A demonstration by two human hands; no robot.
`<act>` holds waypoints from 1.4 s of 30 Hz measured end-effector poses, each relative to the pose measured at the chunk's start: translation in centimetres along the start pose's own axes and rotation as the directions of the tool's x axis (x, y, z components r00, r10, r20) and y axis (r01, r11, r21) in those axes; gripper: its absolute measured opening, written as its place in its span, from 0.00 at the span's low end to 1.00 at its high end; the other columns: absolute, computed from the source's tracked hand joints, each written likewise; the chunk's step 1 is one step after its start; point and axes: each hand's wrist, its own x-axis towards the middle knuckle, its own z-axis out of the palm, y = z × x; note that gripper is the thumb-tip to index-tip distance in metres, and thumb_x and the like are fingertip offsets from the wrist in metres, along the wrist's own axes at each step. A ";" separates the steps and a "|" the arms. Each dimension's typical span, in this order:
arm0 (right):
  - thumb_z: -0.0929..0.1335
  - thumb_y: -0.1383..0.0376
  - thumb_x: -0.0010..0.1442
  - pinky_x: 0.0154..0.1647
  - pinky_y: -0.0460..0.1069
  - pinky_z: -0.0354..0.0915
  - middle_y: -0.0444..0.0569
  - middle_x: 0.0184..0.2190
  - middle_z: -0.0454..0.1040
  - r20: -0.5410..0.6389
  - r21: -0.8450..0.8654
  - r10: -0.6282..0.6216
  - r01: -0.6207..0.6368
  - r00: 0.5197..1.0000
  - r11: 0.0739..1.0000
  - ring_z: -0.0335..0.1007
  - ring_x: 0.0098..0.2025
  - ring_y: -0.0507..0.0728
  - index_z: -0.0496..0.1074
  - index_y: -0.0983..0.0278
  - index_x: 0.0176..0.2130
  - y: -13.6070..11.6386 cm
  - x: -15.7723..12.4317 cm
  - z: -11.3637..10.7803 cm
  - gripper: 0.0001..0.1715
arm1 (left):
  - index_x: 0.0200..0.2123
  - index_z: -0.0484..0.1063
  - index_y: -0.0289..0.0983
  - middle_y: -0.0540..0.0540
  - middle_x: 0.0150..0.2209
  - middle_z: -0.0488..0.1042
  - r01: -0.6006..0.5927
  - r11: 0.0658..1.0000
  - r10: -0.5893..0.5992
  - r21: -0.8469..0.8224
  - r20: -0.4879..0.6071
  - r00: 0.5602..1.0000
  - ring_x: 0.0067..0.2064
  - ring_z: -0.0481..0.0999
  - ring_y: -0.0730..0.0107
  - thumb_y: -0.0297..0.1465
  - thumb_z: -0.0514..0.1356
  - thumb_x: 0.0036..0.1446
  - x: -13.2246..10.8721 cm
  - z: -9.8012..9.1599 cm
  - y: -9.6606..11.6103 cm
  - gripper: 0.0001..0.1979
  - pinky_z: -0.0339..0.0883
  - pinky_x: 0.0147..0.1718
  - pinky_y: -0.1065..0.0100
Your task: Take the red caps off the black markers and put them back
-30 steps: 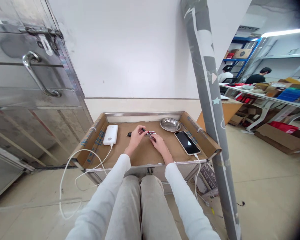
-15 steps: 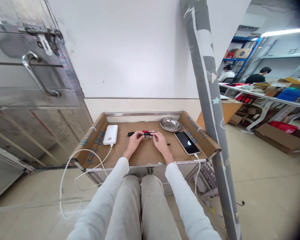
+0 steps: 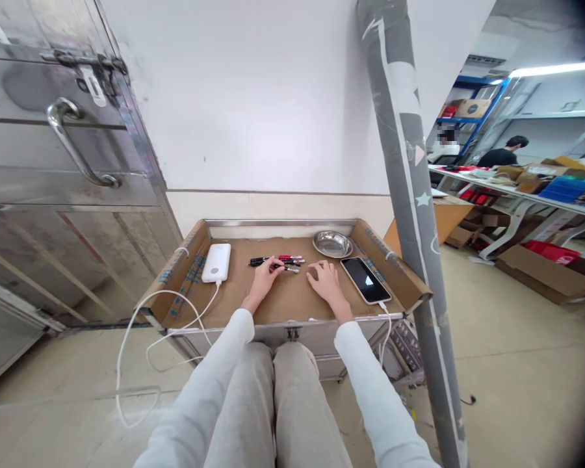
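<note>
Midway between the side edges of the table (image 3: 292,304), some pens (image 3: 295,261) lie together, but one thin pen (image 3: 290,269) isn't let go yet: the left hand (image 3: 262,281) pinches it, the right hand (image 3: 325,284) looks loosely spread.

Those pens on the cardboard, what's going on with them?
A person's left hand is pinching a slim pen-like piece with a silvery end, just in front of black and red pens lying on the cardboard. The right hand is low over the cardboard, between those pens and a phone; whether it holds anything is hidden. A metal dish sits behind the phone.
</note>
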 end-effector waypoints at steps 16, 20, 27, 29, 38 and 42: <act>0.62 0.71 0.55 0.46 0.57 0.64 0.57 0.38 0.68 -0.187 0.217 0.167 -0.125 0.968 0.968 0.66 0.40 0.62 0.72 0.65 0.35 0.6 -0.8 2.3 0.10 | 0.39 0.72 0.38 0.44 0.41 0.73 -0.262 0.907 0.205 0.329 0.198 0.959 0.47 0.69 0.61 0.29 0.57 0.59 -0.1 1.1 -0.3 0.06 0.62 0.52 0.55; 0.62 0.70 0.54 0.37 0.54 0.68 0.51 0.33 0.70 -0.188 0.461 0.077 0.019 0.979 0.887 0.67 0.31 0.57 0.73 0.63 0.32 0.6 0.0 3.0 0.10 | 0.42 0.71 0.38 0.43 0.43 0.70 -0.300 0.888 0.251 0.348 0.179 0.951 0.49 0.68 0.60 0.31 0.54 0.62 0.3 1.6 0.1 0.08 0.61 0.53 0.55; 0.62 0.71 0.53 0.36 0.51 0.66 0.49 0.31 0.72 -0.187 0.478 0.002 0.090 0.982 0.874 0.67 0.30 0.55 0.73 0.63 0.31 -0.2 0.2 2.3 0.11 | 0.37 0.74 0.39 0.44 0.39 0.70 -0.366 0.867 0.215 0.339 0.407 0.888 0.45 0.71 0.65 0.26 0.51 0.62 3.7 2.4 0.4 0.12 0.64 0.50 0.64; 0.61 0.72 0.52 0.37 0.51 0.65 0.48 0.31 0.72 -0.191 0.460 -0.004 0.093 0.982 0.883 0.67 0.31 0.55 0.72 0.63 0.31 -0.4 0.2 2.2 0.11 | 0.36 0.75 0.39 0.45 0.39 0.70 -0.375 0.856 0.174 0.355 0.485 0.857 0.43 0.73 0.66 0.24 0.53 0.60 4.6 2.4 0.7 0.11 0.65 0.48 0.66; 0.62 0.71 0.55 0.35 0.48 0.64 0.47 0.31 0.72 -0.123 0.548 -0.168 0.208 0.978 0.810 0.66 0.31 0.54 0.74 0.62 0.33 -1.3 -0.1 1.4 0.12 | 0.32 0.71 0.37 0.44 0.37 0.70 -0.407 0.841 0.242 0.356 0.426 0.872 0.43 0.71 0.63 0.24 0.58 0.57 5.2 1.4 2.0 0.03 0.64 0.48 0.62; 0.62 0.71 0.55 0.38 0.49 0.63 0.46 0.31 0.75 -0.080 0.515 -0.221 0.230 0.972 0.826 0.66 0.34 0.55 0.76 0.61 0.33 -1.5 -0.2 1.3 0.14 | 0.35 0.68 0.37 0.45 0.36 0.71 -0.346 0.894 0.276 0.283 0.260 0.925 0.42 0.70 0.64 0.27 0.55 0.60 3.4 0.0 2.1 0.03 0.66 0.47 0.61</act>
